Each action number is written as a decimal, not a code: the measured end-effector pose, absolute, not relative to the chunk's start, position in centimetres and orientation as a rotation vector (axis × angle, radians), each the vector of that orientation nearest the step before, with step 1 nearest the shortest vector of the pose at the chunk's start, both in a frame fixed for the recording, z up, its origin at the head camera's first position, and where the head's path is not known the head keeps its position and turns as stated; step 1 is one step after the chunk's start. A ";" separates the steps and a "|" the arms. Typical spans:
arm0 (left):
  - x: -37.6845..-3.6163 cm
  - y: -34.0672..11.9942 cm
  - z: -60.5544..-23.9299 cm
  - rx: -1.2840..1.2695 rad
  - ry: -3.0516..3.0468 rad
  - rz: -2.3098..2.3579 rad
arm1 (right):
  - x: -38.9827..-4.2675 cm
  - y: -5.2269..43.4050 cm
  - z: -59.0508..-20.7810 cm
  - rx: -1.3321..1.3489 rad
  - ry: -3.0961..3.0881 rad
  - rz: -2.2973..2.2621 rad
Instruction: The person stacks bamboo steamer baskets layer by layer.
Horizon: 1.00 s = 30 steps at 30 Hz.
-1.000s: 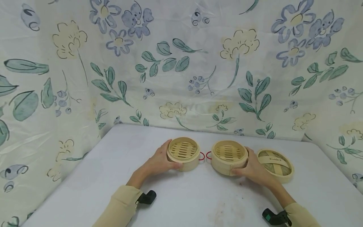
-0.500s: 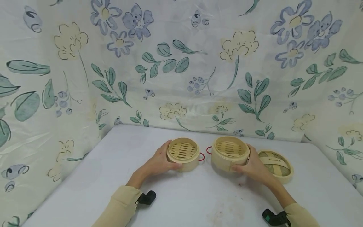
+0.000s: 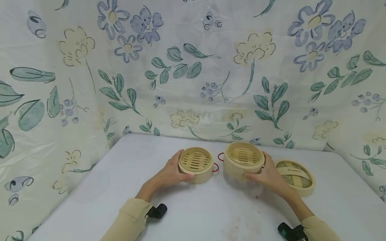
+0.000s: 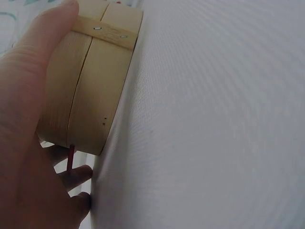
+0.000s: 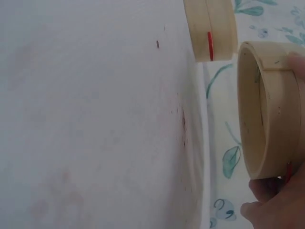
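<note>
Two round bamboo steamer baskets with slatted floors and red side loops are held side by side. My left hand (image 3: 170, 172) grips the left steamer basket (image 3: 202, 175), thumb across its front wall and fingers round the far side; that basket stands on the table in the left wrist view. In my right hand (image 3: 268, 175) is the right steamer basket (image 3: 238, 169), raised above the table, its open underside (image 5: 252, 109) showing in the right wrist view. Just right of that hand lies the woven bamboo lid (image 3: 297, 175) with a strap across it.
A white-covered table (image 3: 211, 214) bears small dark specks and faint stains near the middle. Behind it hangs a floral cloth (image 3: 217, 67), which also runs along both sides. A black device (image 3: 158, 211) sits at the left wrist, another (image 3: 291, 231) at the right.
My right hand has lifted the right steamer basket off the table and slightly away from me. The left hand and its basket have stayed in place.
</note>
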State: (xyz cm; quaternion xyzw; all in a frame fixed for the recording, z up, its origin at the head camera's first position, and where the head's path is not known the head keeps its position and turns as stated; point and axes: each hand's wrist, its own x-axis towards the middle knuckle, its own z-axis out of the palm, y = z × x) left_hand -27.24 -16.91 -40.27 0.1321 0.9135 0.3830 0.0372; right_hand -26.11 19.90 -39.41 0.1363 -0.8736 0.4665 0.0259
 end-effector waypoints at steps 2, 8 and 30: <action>-27.3 -17.0 -40.4 0.410 2.805 1.178 | -26.4 19.6 -39.4 0.416 -2.696 1.446; -27.2 -17.3 -40.6 0.409 2.799 1.187 | -27.1 17.7 -39.4 0.407 -2.653 1.528; -27.2 -17.5 -40.7 0.442 2.785 1.233 | -28.5 9.2 -38.9 0.478 -2.551 1.578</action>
